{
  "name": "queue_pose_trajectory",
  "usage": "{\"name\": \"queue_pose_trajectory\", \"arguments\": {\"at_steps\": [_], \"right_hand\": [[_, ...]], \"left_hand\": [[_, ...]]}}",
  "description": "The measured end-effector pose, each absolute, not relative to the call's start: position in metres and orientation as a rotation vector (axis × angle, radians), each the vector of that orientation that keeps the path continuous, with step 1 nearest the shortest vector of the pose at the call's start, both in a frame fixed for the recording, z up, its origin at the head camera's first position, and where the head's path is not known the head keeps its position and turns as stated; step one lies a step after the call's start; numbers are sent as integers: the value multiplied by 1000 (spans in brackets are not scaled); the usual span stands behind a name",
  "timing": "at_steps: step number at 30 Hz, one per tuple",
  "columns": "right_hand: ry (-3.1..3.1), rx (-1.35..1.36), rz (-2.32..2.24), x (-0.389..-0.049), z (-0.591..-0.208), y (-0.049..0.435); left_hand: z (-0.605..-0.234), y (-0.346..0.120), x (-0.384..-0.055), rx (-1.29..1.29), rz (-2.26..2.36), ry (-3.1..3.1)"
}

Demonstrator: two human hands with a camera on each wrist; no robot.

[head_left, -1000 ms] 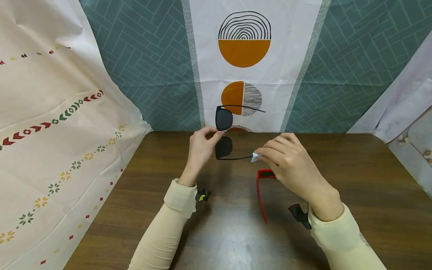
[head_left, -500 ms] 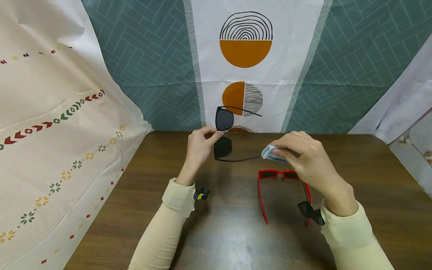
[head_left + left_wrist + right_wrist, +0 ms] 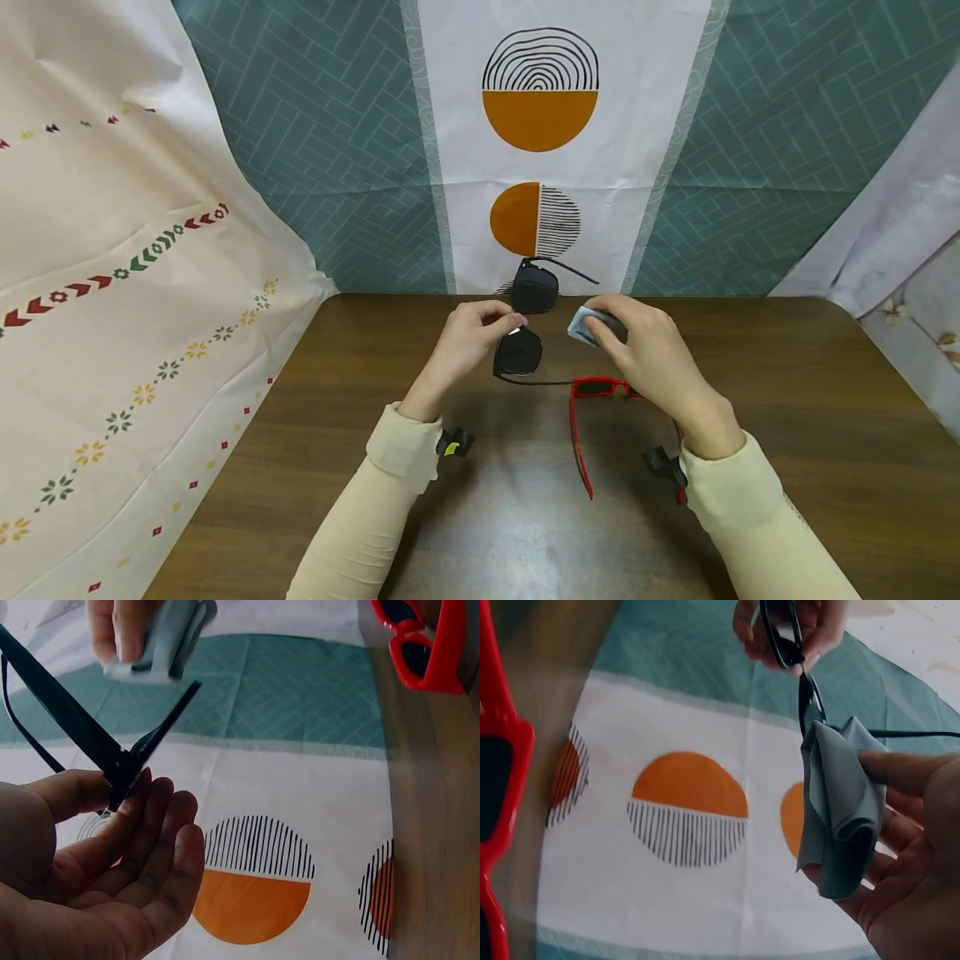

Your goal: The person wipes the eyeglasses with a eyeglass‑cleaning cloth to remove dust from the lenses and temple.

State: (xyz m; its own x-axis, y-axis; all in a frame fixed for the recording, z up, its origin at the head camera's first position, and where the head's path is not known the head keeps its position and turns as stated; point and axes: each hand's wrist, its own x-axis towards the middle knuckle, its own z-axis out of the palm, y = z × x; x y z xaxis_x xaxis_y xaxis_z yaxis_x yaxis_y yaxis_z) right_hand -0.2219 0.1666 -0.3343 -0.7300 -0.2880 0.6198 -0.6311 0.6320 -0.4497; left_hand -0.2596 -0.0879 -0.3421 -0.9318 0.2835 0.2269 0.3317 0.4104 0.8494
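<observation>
In the head view, the left hand pinches the black glasses at the bridge between thumb and forefinger, above the bench; from the fingertips, one lens sits at 1 o'clock and the other at 6, with both arms reaching towards 3 and 4 o'clock. At 3 o'clock of the glasses, the right hand grips a folded pale blue cloth, thumb on its near side. Below that hand, towards 7 o'clock, the red glasses rest on the bench, arms pointing to 6 o'clock, partly hidden by the hand and wrist. A patterned backdrop hangs at 12 o'clock. The left wrist view has the left hand at 8 o'clock, its other fingers loosely bent, the blurred cloth at 11 and the red glasses at 2. In the right wrist view, the right hand, at 4 o'clock, clasps the cloth between thumb and fingers. The black glasses show at 1 o'clock; one arm meets the cloth's outline, but whether they touch I cannot tell.
</observation>
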Motion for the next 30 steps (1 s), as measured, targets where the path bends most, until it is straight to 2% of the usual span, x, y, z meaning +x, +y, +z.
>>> {"name": "queue_pose_trajectory", "arguments": {"at_steps": [7,16,22,30], "right_hand": [[-2311,620,1137,-223,-338,162],[-2095,613,871,-230,-348,154],[-2009,501,824,-232,-350,154],[-2126,415,1161,-231,-349,154]], "left_hand": [[-343,-82,-256,-623,-1616,-2635],[-346,-74,-250,-636,-1560,-2711],[-349,-69,-248,-709,-1567,-2718],[-349,-70,-247,-753,-1590,-2702]]}}
